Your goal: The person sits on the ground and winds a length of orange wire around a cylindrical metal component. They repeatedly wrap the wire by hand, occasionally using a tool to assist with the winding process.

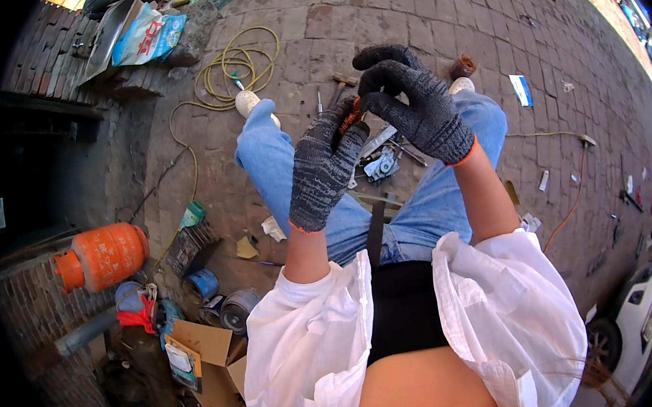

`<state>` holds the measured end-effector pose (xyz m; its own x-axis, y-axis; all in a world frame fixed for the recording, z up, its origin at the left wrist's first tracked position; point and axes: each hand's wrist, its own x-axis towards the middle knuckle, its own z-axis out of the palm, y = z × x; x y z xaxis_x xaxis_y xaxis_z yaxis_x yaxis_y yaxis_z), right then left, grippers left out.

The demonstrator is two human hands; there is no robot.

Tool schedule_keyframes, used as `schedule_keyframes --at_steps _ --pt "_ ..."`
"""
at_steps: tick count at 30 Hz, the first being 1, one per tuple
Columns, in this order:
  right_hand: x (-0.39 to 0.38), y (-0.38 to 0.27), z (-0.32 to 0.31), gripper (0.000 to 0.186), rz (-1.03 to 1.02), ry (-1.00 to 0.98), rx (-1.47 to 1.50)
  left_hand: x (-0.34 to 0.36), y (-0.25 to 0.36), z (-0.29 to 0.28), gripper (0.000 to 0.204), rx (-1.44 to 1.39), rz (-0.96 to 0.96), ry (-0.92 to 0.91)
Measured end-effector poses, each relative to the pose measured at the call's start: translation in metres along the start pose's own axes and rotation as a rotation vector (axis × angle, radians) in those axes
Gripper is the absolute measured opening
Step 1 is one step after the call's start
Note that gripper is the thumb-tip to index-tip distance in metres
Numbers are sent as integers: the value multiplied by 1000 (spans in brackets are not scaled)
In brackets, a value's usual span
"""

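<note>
Both my hands wear dark grey knitted gloves with orange cuffs and meet in front of me, above the ground between my knees. In my left hand (pixel 326 161) is a small copper-coloured wire coil (pixel 351 114), partly hidden by the fingers. My right hand (pixel 415 104) bends in from the other side, its thumb and fingers pinched at the coil's upper end. Below the hands, a grey metal part (pixel 381 165) lies on the bricks among several tools. A hammer (pixel 341 84) rests beyond my left hand. Past my right hand stands a rusty brown cylindrical piece (pixel 463 66).
A yellow hose (pixel 235 69) lies coiled at the far left. Nearer on that side are an orange gas cylinder (pixel 108 256), tins (pixel 202 285) and an open cardboard box (pixel 218 369). A cable (pixel 579 187) crosses the brick paving at right, with a white car (pixel 641 313) beyond.
</note>
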<state>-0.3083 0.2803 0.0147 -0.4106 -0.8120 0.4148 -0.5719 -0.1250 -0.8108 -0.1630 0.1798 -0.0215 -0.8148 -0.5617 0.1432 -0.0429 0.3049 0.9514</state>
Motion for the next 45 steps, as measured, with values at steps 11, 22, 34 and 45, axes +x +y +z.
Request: schedule_keyframes --at_steps 11,22,34,45 --pt "-43 120 -15 26 523 432 336 19 -43 -26 32 -87 -180 160" --pt "-184 311 110 20 1519 784 983 73 -130 1 33 21 -375 100" --pt "-267 412 144 31 1432 1953 673 113 -192 17 33 -29 -557 41" --pt "-131 299 128 22 1003 449 17 106 -176 19 34 15 -509 -1"
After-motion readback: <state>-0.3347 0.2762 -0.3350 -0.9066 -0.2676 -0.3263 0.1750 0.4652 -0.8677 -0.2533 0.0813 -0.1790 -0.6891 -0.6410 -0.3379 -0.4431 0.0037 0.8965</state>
